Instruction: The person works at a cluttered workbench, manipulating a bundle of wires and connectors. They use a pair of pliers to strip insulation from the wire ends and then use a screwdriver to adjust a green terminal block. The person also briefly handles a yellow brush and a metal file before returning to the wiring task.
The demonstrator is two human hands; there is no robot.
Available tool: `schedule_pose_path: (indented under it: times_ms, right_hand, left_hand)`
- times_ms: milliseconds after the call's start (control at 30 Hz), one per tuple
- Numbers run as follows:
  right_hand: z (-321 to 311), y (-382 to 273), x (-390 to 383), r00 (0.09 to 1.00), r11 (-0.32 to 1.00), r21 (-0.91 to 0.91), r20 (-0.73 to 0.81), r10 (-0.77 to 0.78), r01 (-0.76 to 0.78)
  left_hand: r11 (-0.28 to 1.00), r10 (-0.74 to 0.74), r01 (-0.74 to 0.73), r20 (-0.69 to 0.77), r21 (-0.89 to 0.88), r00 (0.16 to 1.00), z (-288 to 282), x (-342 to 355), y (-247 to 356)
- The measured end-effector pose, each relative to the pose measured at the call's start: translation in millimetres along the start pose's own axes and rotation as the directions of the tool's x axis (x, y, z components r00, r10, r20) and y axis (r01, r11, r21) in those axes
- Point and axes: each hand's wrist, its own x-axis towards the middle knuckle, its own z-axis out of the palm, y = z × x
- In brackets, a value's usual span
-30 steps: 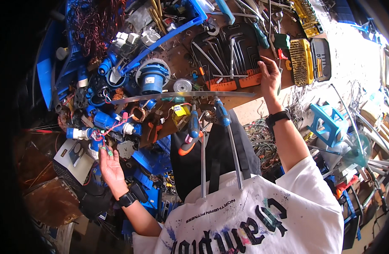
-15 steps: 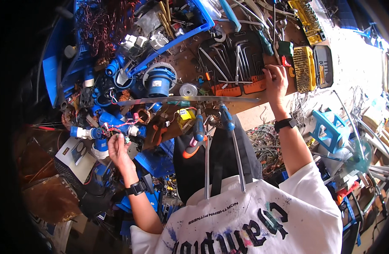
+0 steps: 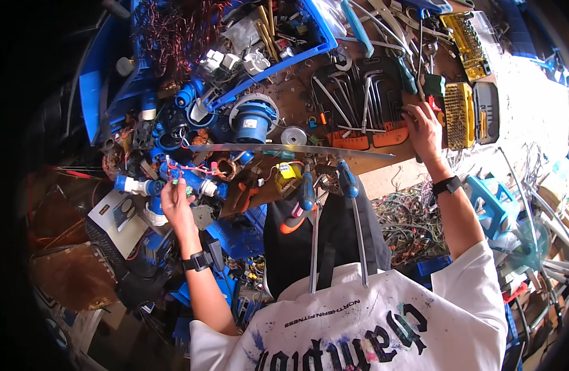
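Observation:
My left hand [image 3: 178, 207] is closed in a pinch on a small green wired part [image 3: 189, 191], too small to name exactly. Pink and red wires [image 3: 194, 167] run above it, over blue-and-white cylindrical fittings [image 3: 137, 185]. At the right end of a black-and-orange hex key case [image 3: 392, 137], my right hand [image 3: 425, 130] rests with fingers curled. Its fingertips meet the lower end of a thin dark rod [image 3: 421, 74]; whether they grip it, I cannot make out. Metal hex keys [image 3: 366, 102] lie in and across the case.
A long metal strip [image 3: 290, 148] lies along the bench front. Two blue-handled screwdrivers [image 3: 347, 179] hang there, shafts toward me. Yellow bit sets [image 3: 459, 114] stand at right. A blue crate [image 3: 278, 65] holds copper wire and parts. A blue stool [image 3: 491, 204] stands beside tangled cables.
The whole view has shifted, so the bench appears farther right and lower. Both hands stay at about the same places: the left at the wires, the right by the hex key case.

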Motion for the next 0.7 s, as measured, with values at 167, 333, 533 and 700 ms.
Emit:
schedule_pose_path:
  times_ms: [167, 333, 533, 700]
  right_hand:
    - [-4.1, -0.5, 0.3, 0.998, 1.000, -0.022, 0.069, 0.002, 0.000]
    - [-3.8, 13.2, 7.1, 0.984, 0.986, -0.036, 0.078, -0.160, 0.163]
    - [-16.3, 8.8, 21.2, 0.939, 0.946, -0.118, 0.208, -0.274, 0.303]
    - [-31.2, -2.6, 39.4, 0.876, 0.894, -0.189, 0.357, -0.323, 0.407]
  left_hand:
    - [0.852, 0.418, -0.317, -0.179, 0.417, 0.891, 13.7, 2.9, 13.9]
    - [0.483, 0.796, -0.870, 0.367, 0.093, 0.481, 118.7, -69.5, 112.5]
    - [0.201, 0.613, -0.930, 0.780, -0.307, -0.125, 240.6, -98.7, 97.4]
    - [0.154, 0.396, -0.922, 0.877, -0.356, -0.273, 300.8, -121.3, 90.1]
